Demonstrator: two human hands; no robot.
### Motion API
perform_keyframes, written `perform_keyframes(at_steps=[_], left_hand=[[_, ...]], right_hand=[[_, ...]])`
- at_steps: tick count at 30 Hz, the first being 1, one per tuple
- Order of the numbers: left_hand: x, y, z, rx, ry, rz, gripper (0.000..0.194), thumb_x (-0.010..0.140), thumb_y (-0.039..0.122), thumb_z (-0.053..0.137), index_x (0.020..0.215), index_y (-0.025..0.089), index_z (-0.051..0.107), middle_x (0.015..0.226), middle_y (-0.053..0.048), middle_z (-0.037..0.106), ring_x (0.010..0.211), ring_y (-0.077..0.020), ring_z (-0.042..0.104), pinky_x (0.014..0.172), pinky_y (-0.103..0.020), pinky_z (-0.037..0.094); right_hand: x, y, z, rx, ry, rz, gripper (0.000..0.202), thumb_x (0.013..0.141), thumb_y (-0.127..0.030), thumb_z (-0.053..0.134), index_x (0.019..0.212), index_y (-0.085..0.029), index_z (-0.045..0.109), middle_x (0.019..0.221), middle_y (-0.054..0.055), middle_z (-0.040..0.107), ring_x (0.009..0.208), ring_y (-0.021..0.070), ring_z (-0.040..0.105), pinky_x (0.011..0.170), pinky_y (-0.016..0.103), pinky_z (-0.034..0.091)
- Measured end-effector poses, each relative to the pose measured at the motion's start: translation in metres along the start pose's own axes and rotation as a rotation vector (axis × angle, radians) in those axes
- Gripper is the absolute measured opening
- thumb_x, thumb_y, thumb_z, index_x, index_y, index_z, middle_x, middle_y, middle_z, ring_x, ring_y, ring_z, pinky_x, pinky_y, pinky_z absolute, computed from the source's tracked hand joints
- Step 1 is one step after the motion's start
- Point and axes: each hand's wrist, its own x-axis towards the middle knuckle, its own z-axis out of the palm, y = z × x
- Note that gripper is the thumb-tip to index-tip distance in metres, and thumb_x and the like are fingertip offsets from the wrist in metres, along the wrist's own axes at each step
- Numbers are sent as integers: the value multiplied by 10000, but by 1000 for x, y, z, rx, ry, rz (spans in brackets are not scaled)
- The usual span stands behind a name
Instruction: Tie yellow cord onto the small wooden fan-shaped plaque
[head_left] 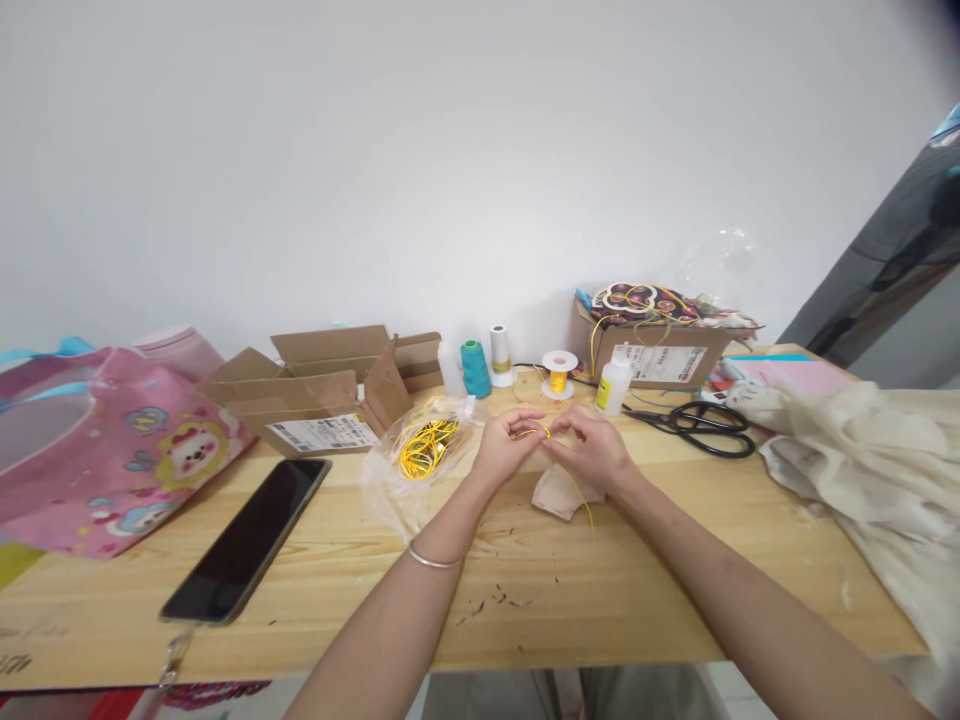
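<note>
Over the middle of the wooden table (510,620), my left hand (506,443) and my right hand (596,448) meet fingertip to fingertip. Both are closed in a pinch on a thin yellow cord (576,484), whose tail hangs down below the right hand. A small loop or knot seems to sit between the fingertips, too small to make out. Beneath the right hand lies a pale cloth piece (553,492), partly hidden by the hand. Left of my left hand, a clear plastic bag (390,490) holds a tangle of yellow cord (426,450).
Behind stand a teal thread cone (475,369), a white spool (500,350), a yellow-wound spool (559,378) and a bottle (613,385). Black scissors (705,428) and cream fabric (847,460) lie right. Cardboard boxes (315,395) (652,355), a phone (244,545) and a pink bag (127,450) surround.
</note>
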Motion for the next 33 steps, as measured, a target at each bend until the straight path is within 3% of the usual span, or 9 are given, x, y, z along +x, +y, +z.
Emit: perform_keyframes(at_steps=[8,14,18,21,25,27,30,33], left_hand=[[0,0,1,-39,-24,-15,303,558,227,617,838,126,564,680,-34,616,654,-114,558,659,-245,421],[0,-1,-1,-11,-13,-3,272,558,216,617,811,127,570,688,-36,609,670,-116,551,648,-239,422],[3,-3,-4,8,21,13,257,565,216,609,804,129,571,706,-39,602,684,-115,543,648,-235,418],[4,-5,-4,-3,44,14,256,560,207,609,801,129,570,718,-39,597,692,-114,539,651,-233,417],[3,-4,-3,-13,55,7,251,558,207,610,793,126,572,723,-40,593,694,-114,538,655,-234,417],[2,-3,-2,-17,56,10,250,563,208,606,797,126,573,710,-37,593,688,-113,540,657,-235,416],[2,-3,-1,-37,49,7,255,564,198,604,807,129,572,685,-29,592,674,-113,542,644,-233,420],[2,-4,-1,-50,36,7,259,560,184,604,811,127,569,673,-24,588,662,-110,541,621,-225,423]], right_hand=[[1,6,0,66,-46,133,136,646,-261,460,620,-187,571,608,10,543,561,119,449,504,234,327],[2,1,-6,526,-172,451,102,591,-232,421,543,-165,481,487,-23,438,447,89,368,428,216,285],[4,-8,-26,781,-128,391,97,594,-233,410,541,-167,459,583,6,467,501,99,391,485,239,326],[8,-12,-39,839,23,325,187,642,-264,382,477,-177,375,527,3,403,515,106,392,513,251,342],[8,-11,-36,496,198,302,210,682,-339,418,556,-173,447,561,7,442,566,120,420,548,255,359],[7,-10,-26,275,183,247,230,612,-362,522,737,-169,511,673,22,507,612,131,441,570,262,373],[3,-8,-11,84,107,89,506,543,-377,593,990,-175,469,830,44,529,656,135,455,603,266,386],[0,-3,-3,-17,11,38,455,555,-379,585,960,-188,502,800,33,548,634,127,462,578,247,382]])
